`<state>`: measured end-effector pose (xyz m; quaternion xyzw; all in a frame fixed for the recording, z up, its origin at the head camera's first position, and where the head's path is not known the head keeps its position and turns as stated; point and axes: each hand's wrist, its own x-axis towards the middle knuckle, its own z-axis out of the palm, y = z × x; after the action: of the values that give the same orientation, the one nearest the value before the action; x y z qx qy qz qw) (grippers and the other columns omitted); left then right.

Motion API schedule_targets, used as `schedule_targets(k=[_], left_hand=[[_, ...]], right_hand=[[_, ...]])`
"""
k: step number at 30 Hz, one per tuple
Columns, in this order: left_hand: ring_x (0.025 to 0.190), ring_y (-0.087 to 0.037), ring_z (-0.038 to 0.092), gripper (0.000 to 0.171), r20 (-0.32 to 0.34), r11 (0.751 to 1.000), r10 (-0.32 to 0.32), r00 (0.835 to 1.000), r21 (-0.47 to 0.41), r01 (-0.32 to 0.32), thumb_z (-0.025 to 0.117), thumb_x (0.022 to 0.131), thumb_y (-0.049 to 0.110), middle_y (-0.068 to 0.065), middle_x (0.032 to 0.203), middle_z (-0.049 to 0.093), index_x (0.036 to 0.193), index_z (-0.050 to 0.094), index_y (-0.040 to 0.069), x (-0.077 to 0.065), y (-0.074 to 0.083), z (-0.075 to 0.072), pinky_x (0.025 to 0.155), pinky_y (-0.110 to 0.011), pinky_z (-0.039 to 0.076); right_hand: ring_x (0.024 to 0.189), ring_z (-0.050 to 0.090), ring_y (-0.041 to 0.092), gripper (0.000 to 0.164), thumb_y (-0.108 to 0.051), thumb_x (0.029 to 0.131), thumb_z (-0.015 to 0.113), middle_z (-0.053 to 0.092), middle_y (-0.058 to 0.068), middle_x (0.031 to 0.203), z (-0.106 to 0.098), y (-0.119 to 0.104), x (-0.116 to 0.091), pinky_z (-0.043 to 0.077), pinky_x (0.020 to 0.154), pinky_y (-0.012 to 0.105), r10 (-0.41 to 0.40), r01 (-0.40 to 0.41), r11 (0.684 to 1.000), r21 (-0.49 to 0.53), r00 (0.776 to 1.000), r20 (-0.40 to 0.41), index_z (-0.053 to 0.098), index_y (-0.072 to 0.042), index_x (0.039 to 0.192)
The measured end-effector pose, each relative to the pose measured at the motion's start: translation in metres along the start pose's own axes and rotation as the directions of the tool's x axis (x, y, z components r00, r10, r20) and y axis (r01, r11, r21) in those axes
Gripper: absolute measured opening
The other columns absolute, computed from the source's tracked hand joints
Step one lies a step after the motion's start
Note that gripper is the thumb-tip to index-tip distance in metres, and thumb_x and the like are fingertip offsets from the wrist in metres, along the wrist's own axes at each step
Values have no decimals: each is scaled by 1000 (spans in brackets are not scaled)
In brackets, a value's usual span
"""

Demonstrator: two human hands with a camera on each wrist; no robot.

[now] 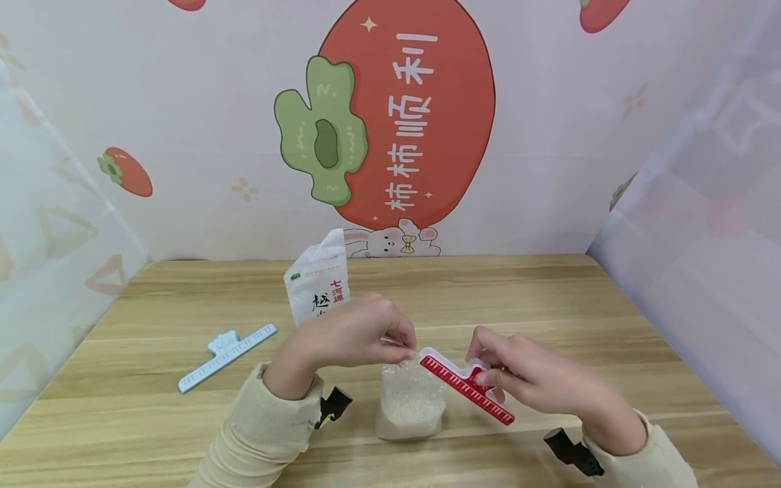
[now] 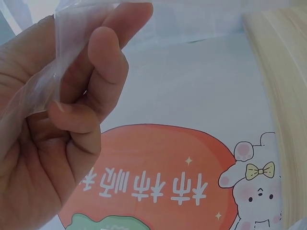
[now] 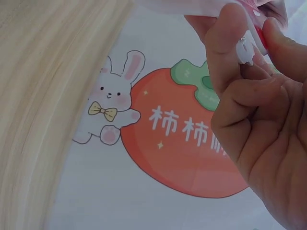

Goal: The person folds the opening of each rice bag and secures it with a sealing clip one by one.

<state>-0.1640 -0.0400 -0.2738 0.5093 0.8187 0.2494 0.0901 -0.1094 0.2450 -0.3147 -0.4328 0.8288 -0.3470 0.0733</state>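
Note:
A clear plastic bag of white rice (image 1: 412, 407) stands upright on the table in the head view. My left hand (image 1: 360, 332) pinches the top of this bag between thumb and fingers. In the left wrist view, its clear plastic (image 2: 43, 88) passes across the palm and curled fingers. To the bag's right, my right hand (image 1: 531, 373) holds a red and white bag clip (image 1: 466, 386) by its handle. The clip slants down to the right, its upper left end close to the bag's top. In the right wrist view, only part of the clip (image 3: 245, 50) shows between thumb and fingers.
A pale blue clip (image 1: 227, 354) of the same shape lies on the wooden table (image 1: 537, 298) at the left. Behind my left hand stands a white printed packet (image 1: 318, 274), its lower part hidden. A wall cloth (image 1: 537, 135) with persimmon drawings closes off the back.

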Motion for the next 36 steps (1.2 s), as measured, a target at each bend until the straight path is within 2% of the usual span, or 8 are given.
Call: schedule_targets(k=[7,14,18,28,36], left_hand=[[75,2,63,5,-8,1000,13,1000,14,-13,74,89,13,10,77,70,84,76,13,1,0,0,74,-16,52],[73,3,62,5,-6,1000,18,1000,20,-18,74,88,12,10,75,70,84,76,13,1,0,0,73,-16,52],[72,3,61,4,-14,1000,18,1000,13,-17,74,88,12,9,76,71,84,76,12,1,0,0,72,-16,52],[68,1,58,4,-46,999,6,999,53,-4,75,87,12,7,77,71,83,76,12,1,1,1,66,-15,50],[68,1,60,5,-38,999,-42,998,8,42,77,87,14,6,78,72,83,74,12,2,1,2,65,-17,51]], right_hand=[[60,51,-9,11,-7,99,58,61,-8,71,5,-7,4,46,54,13,-25,20,992,-126,999,-44,49,-12,102],[62,56,-6,11,-9,101,56,64,-7,76,7,-5,5,51,59,19,54,-55,997,-49,998,-13,47,-12,105],[62,56,-6,11,-9,101,56,63,-8,76,8,-3,7,51,59,19,80,-81,995,-50,997,-13,47,-14,105],[63,54,-7,11,-12,101,56,61,-9,74,12,-1,9,49,58,18,61,-66,993,-97,997,-52,47,-12,107],[61,52,-7,13,-5,100,56,61,-7,71,17,-1,10,47,58,17,13,-18,996,-82,998,-69,47,-11,108]])
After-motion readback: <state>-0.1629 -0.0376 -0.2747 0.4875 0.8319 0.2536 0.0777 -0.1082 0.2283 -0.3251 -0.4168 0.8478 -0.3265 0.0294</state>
